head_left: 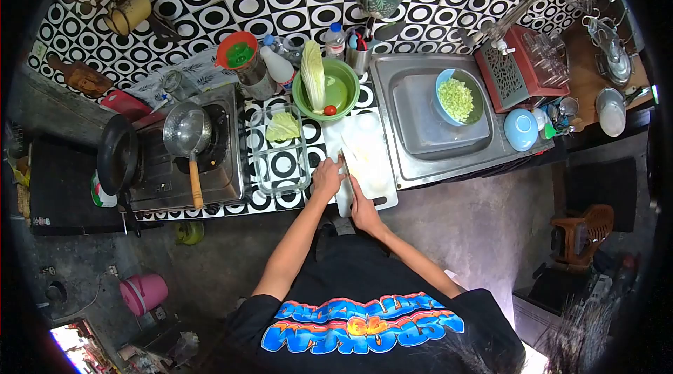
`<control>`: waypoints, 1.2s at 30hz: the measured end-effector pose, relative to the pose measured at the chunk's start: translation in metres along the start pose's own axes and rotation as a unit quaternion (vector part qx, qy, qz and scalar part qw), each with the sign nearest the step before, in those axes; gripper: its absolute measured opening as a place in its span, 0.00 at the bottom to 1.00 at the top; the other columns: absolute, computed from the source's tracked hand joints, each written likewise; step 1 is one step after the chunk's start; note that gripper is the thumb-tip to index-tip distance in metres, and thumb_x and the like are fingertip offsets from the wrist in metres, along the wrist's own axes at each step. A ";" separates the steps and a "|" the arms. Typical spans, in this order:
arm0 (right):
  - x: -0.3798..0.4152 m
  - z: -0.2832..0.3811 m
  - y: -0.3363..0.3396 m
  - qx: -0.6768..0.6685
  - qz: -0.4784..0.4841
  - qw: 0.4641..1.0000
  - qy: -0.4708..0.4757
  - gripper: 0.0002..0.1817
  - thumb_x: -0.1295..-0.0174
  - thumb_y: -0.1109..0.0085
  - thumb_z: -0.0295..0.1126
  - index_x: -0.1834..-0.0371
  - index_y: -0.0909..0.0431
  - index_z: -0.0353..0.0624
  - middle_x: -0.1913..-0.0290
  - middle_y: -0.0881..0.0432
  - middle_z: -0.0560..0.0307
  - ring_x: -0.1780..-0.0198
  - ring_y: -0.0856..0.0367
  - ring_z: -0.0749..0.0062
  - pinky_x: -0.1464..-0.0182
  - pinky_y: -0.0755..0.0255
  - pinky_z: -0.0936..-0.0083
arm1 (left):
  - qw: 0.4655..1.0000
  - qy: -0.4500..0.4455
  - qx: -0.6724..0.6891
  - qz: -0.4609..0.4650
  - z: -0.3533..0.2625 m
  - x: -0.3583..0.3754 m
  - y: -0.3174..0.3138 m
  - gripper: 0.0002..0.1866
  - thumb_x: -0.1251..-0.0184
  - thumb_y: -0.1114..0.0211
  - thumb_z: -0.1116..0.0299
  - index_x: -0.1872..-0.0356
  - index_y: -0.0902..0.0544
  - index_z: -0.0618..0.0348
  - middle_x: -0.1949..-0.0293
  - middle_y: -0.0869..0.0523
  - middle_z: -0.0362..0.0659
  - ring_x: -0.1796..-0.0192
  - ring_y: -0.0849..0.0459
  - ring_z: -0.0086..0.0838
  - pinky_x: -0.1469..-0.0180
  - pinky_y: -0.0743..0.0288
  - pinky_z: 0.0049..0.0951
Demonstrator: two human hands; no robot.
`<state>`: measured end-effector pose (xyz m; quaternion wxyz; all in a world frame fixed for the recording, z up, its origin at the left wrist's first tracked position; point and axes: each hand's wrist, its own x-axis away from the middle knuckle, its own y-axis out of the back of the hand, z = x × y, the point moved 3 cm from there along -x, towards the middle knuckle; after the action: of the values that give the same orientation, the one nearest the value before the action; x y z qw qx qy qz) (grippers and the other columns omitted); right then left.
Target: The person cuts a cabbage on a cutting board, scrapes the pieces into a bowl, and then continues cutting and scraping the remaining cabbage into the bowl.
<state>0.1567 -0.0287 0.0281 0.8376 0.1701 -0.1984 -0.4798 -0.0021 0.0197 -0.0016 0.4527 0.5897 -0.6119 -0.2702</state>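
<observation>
A white cutting board (378,181) lies on the tiled counter in front of me, with pale, hard-to-make-out food on it. My right hand (363,207) is closed around the handle of a knife (346,162) at the board's left part. My left hand (327,179) is at the board's left edge beside the blade, its fingers bent; what they hold, if anything, is too small to tell. Behind the board, a green bowl (303,99) holds a napa cabbage (313,79) and a tomato (329,110). A glass dish (306,171) with a cabbage leaf (283,127) stands to the left.
On the right is a sink (392,146) with a bowl of chopped greens (456,99). A blue bowl (521,129) sits beyond it. To the left, a stove (151,188) bears a saucepan (187,128) and a black pan (118,154). Bottles (277,68) line the back.
</observation>
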 end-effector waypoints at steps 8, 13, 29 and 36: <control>-0.012 0.005 0.004 -0.021 -0.030 0.999 -0.016 0.34 0.25 0.60 0.26 0.17 0.52 0.56 0.70 0.21 0.23 0.65 0.20 0.24 0.60 0.30 0.43 | 1.000 -0.006 0.006 -0.023 0.002 -0.003 -0.009 0.31 0.42 0.25 0.62 0.34 0.21 0.46 0.52 0.19 0.48 0.44 0.20 0.45 0.43 0.23 0.45; -0.039 0.002 0.000 -0.008 -0.052 0.999 0.006 0.33 0.25 0.60 0.26 0.17 0.52 0.55 0.76 0.21 0.27 0.72 0.21 0.27 0.65 0.28 0.49 | 1.000 0.001 0.011 -0.025 0.004 0.000 -0.012 0.28 0.42 0.25 0.62 0.38 0.19 0.48 0.52 0.19 0.48 0.45 0.19 0.46 0.44 0.23 0.46; -0.028 0.005 -0.001 0.060 -0.027 0.998 0.016 0.35 0.28 0.57 0.24 0.18 0.51 0.53 0.70 0.20 0.23 0.67 0.21 0.22 0.61 0.31 0.37 | 0.998 0.025 0.053 -0.029 0.005 -0.002 -0.008 0.20 0.43 0.25 0.65 0.48 0.13 0.50 0.49 0.18 0.48 0.42 0.20 0.47 0.42 0.24 0.48; -0.018 -0.004 -0.006 0.061 -0.038 0.997 0.022 0.36 0.29 0.57 0.24 0.18 0.50 0.57 0.67 0.19 0.21 0.65 0.20 0.23 0.60 0.30 0.38 | 0.997 0.027 0.059 -0.033 0.007 -0.004 -0.017 0.20 0.43 0.25 0.64 0.47 0.13 0.51 0.48 0.19 0.48 0.40 0.21 0.47 0.40 0.25 0.47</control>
<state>0.1462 -0.0158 0.0185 0.8107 0.2390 -0.2027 -0.4946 -0.0007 0.0192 -0.0208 0.4245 0.6424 -0.5943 -0.2322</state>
